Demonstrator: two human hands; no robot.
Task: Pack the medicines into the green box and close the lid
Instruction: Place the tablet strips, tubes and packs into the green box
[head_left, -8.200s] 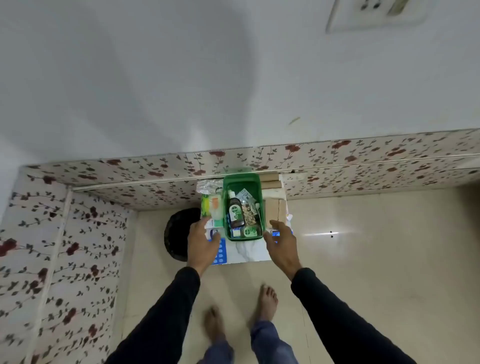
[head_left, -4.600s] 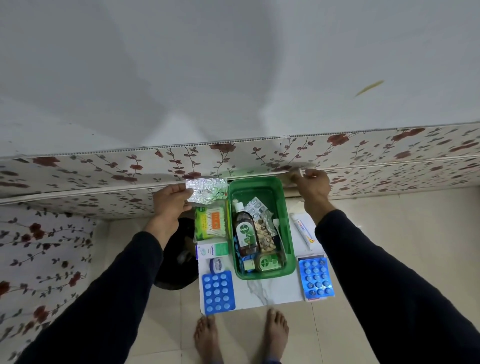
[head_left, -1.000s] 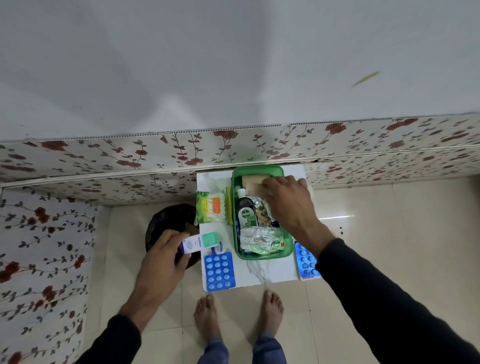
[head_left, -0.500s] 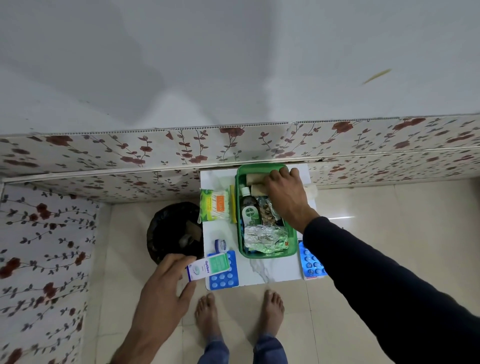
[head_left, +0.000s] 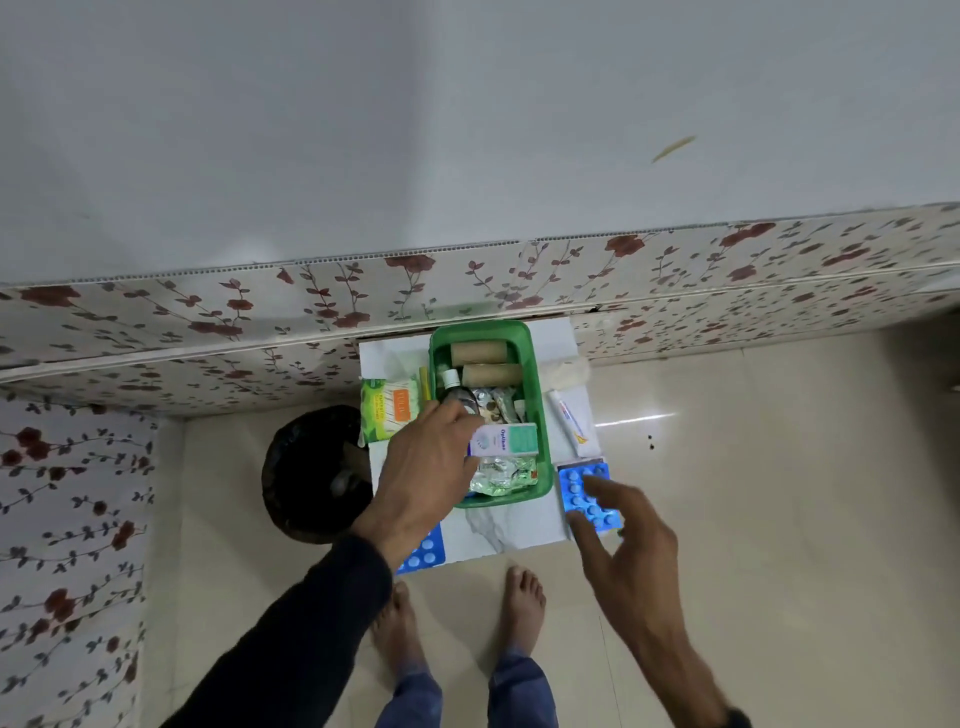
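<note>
On the small table (head_left: 511, 527), left hand (head_left: 423, 478) holds one carton (head_left: 506, 439); right hand (head_left: 626, 540) spread wide.

We see a green plastic box (head_left: 537, 415), blue blister packs (head_left: 589, 496), and red-flowered white wall panels (head_left: 208, 322).

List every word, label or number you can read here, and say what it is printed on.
"Optisse", roughly, letters soft: small white and teal carton at the left hand, over the green box.
Orange label on the green packet: blurred.
White tube: print too small.
Brown bottle: label hidden.
</note>
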